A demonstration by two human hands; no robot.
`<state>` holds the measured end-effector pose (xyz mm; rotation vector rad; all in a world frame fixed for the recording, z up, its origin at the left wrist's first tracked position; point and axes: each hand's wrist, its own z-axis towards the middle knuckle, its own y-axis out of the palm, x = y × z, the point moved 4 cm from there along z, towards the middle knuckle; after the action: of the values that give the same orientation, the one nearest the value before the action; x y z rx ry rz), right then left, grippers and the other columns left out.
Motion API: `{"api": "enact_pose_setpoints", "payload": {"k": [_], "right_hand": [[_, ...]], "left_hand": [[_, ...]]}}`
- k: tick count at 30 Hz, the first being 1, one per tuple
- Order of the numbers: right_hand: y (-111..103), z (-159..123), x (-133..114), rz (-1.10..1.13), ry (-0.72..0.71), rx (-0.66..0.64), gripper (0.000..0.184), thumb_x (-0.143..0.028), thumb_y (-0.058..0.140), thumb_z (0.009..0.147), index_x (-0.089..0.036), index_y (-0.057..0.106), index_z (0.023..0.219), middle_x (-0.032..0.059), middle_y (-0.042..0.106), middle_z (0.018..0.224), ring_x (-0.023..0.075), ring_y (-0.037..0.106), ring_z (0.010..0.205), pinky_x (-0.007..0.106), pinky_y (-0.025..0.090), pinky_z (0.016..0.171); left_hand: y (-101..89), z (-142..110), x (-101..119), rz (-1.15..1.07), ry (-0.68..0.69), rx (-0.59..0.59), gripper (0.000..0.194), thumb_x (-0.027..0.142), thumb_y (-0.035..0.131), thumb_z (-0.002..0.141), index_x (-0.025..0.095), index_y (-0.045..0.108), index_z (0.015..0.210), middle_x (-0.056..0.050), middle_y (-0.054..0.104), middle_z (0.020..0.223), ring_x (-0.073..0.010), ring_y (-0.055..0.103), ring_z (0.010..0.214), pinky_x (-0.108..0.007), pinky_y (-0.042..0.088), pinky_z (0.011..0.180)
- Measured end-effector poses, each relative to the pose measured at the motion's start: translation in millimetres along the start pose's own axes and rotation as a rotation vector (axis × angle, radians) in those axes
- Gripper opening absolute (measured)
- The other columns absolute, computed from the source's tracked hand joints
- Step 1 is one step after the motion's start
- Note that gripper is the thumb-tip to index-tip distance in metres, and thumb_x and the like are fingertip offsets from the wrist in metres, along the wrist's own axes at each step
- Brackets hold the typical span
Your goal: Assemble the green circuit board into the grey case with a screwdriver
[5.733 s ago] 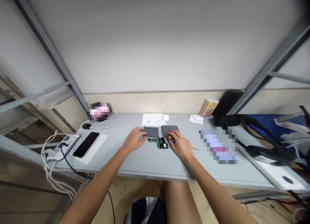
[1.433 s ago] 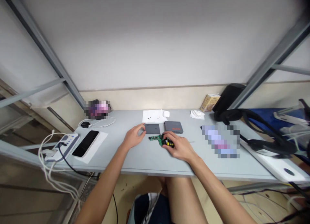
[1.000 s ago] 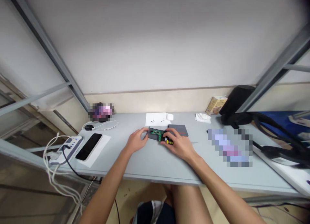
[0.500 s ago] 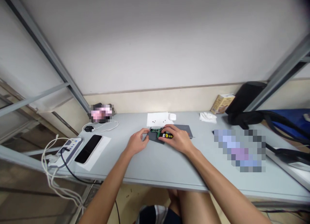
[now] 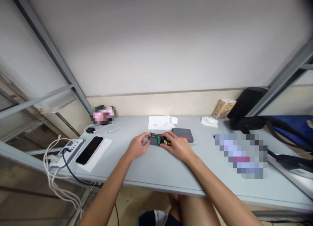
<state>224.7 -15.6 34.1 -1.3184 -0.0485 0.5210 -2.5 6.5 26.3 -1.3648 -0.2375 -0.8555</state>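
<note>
Delicately, the left hand [image 5: 137, 147] pinched the grey cover [image 5: 154, 141]; the right hand [image 5: 180, 147] clasped the circuit board [image 5: 156, 135] and screwdriver [image 5: 169, 143], whose handle, slipping, could scrape components.

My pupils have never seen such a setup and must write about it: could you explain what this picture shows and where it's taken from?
There is no machine here, only a person's two bare hands, seen from a camera worn on the head and looking forward and down at a desk. The left hand grips the edge of a grey panel. The right hand holds a yellow-and-black tool against a green circuit board at the panel. Nearby lie a dark grey box, white paper bearing tiny dark pieces and, further left, a phone.
</note>
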Motion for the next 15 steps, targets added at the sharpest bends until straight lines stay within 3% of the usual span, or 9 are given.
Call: {"api": "enact_pose_setpoints", "payload": {"k": [2, 5, 8, 10, 15], "right_hand": [[-1, 0, 1, 0.001, -0.003, -0.008, 0.043, -0.055, 0.06, 0.099, -0.032, 0.063, 0.134, 0.006, 0.071, 0.134, 0.0235, 0.076, 0.086, 0.033, 0.054, 0.068], [-3, 0, 1, 0.024, -0.015, 0.002, 0.044, -0.055, 0.061, 0.098, -0.031, 0.062, 0.135, 0.0057, 0.07, 0.136, 0.0233, 0.076, 0.088, 0.032, 0.053, 0.065], [-7, -1, 2, 0.069, 0.002, 0.055, 0.037, -0.052, 0.058, 0.101, -0.031, 0.064, 0.13, 0.0039, 0.07, 0.134, 0.0202, 0.075, 0.085, 0.03, 0.05, 0.061], [-10, -1, 4, 0.081, 0.048, 0.109, 0.03, -0.049, 0.052, 0.104, -0.031, 0.066, 0.124, 0.0028, 0.071, 0.129, 0.0185, 0.074, 0.08, 0.029, 0.047, 0.059], [-11, -2, 18, 0.016, 0.203, 0.219, 0.031, -0.044, 0.05, 0.104, -0.03, 0.069, 0.123, 0.0057, 0.07, 0.131, 0.0166, 0.07, 0.069, 0.03, 0.043, 0.056]], "left_hand": [[1.0, -2, 1, 0.009, 0.017, 0.007, 0.027, 0.032, 0.058, 0.096, 0.024, 0.071, 0.118, 0.004, 0.054, 0.069, -0.0147, 0.055, 0.063, -0.026, 0.047, 0.07], [0.4, -4, 4, 0.029, 0.085, 0.118, 0.024, 0.028, 0.053, 0.099, 0.024, 0.069, 0.118, -0.004, 0.067, 0.099, -0.0177, 0.065, 0.085, -0.029, 0.053, 0.085], [-1.8, -4, 12, 0.068, 0.156, 0.231, 0.024, 0.025, 0.051, 0.101, 0.023, 0.067, 0.119, -0.011, 0.062, 0.122, -0.0225, 0.065, 0.111, -0.037, 0.051, 0.102], [-0.4, 1, 22, 0.12, 0.221, 0.185, 0.024, 0.024, 0.052, 0.101, 0.023, 0.066, 0.12, -0.012, 0.061, 0.125, -0.0254, 0.061, 0.118, -0.042, 0.05, 0.107], [11.2, 25, 49, 0.203, 0.392, -0.12, 0.043, 0.037, 0.062, 0.099, 0.028, 0.059, 0.141, -0.01, 0.057, 0.146, -0.0325, 0.046, 0.14, -0.05, 0.04, 0.119]]}}
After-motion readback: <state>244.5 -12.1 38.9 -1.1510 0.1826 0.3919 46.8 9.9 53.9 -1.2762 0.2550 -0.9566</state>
